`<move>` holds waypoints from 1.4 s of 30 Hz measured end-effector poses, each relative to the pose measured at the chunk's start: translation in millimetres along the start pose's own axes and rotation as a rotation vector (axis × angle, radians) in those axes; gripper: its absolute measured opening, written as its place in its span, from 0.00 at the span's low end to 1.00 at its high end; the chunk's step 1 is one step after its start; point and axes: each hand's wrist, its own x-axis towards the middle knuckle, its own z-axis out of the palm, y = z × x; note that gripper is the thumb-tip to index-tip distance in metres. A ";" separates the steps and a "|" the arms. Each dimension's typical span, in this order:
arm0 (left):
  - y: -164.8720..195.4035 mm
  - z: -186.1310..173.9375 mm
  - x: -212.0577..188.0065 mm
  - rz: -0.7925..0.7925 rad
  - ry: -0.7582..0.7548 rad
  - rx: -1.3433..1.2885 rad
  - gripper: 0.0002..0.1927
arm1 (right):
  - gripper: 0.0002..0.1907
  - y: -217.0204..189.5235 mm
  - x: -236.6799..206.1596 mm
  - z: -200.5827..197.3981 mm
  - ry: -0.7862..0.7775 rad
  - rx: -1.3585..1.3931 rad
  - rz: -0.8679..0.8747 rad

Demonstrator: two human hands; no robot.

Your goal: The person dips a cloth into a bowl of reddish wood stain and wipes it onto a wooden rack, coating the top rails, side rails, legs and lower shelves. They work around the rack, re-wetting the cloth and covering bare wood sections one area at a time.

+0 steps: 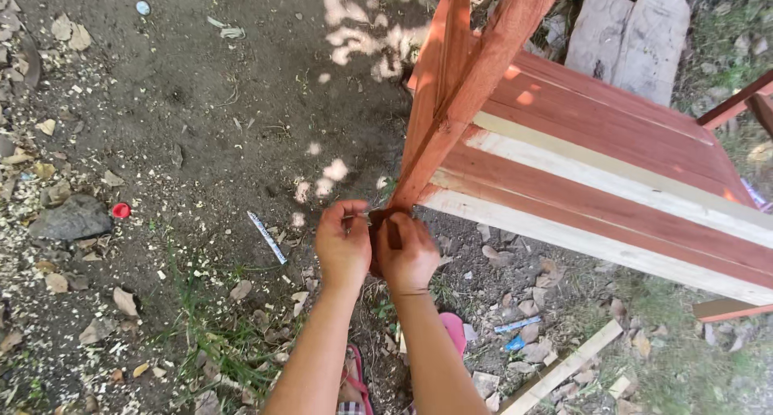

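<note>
Below the red wooden leg (451,101), left hand (342,246) and right hand (407,254) meet, fingers clamped on its end.

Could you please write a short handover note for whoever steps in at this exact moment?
Left hand: closed around the lower end of the reddish wooden leg, apparently pinching something small and thin that cannot be made out.
Right hand: fingers curled on the same leg end, beside the left hand.
The leg belongs to a wooden frame of red and pale slats, tipped over on the dirt ground.
A loose pale strip of wood lies to the right; wood chips are scattered around.
Done: the slats appear joined to the frame.
Left: the work at the leg end is in progress; its stage cannot be told.
</note>
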 end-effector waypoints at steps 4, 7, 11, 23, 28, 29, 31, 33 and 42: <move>1.1 2.1 -6.6 -0.101 -0.043 0.025 0.09 | 0.07 -3.4 -17.3 -0.9 -0.278 -0.123 0.256; -0.8 -1.7 -1.7 -0.103 -0.044 -0.023 0.10 | 0.09 6.6 -33.6 -4.3 -0.212 -0.081 0.456; -6.2 -13.9 -12.9 -0.075 -0.014 0.090 0.09 | 0.15 12.8 -33.5 -17.0 -0.059 0.129 0.336; -21.1 -27.5 -32.1 -0.127 -0.056 0.204 0.10 | 0.35 16.8 -0.5 -6.3 -0.326 -0.005 0.479; -19.8 -42.0 -23.6 -0.134 -0.055 0.196 0.10 | 0.27 37.9 -4.6 -7.2 -0.380 -0.048 0.402; -18.5 -42.2 -22.9 -0.105 -0.045 0.174 0.11 | 0.26 39.8 -6.6 -8.2 -0.378 -0.127 0.438; -16.4 -41.0 -22.8 -0.118 -0.053 0.191 0.10 | 0.26 42.9 -9.9 -14.8 -0.244 -0.117 0.611; -16.0 -36.5 -24.1 -0.186 -0.080 0.266 0.08 | 0.26 57.4 -14.0 -25.9 0.028 0.085 0.864; -15.6 -11.4 -44.1 -0.213 -0.131 0.220 0.10 | 0.27 38.0 22.4 -31.0 -0.003 0.980 1.222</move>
